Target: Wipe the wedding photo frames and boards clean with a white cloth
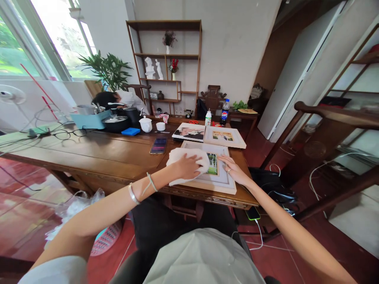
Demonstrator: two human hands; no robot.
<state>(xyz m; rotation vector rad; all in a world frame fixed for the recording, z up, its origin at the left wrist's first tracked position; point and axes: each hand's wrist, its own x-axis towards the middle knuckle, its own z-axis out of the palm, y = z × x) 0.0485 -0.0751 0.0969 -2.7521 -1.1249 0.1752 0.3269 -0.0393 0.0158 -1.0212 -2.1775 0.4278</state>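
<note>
A white cloth (pixel 177 155) lies bunched on the left part of a pale picture frame (pixel 189 187), which rests flat at the table's front edge. Spread over the cloth, my left hand (pixel 188 167) presses it down with its fingers apart. My right hand (pixel 235 170) lies on the frame's right side, fingers stretched out and holding nothing. Between the hands shows a small green picture (pixel 212 164), partly covered by the cloth. Behind it lie a second framed picture (pixel 223 136) and a portrait picture (pixel 189 132).
Left of the frames lies a phone (pixel 159 145). A white lidded pot (pixel 145 124), a blue box (pixel 130 131) and dark pots stand farther left. A Pepsi bottle (pixel 225 112) and a white bottle (pixel 208 118) stand behind. A wooden chair (pixel 314 146) is at right; another person (pixel 127 98) leans behind the table.
</note>
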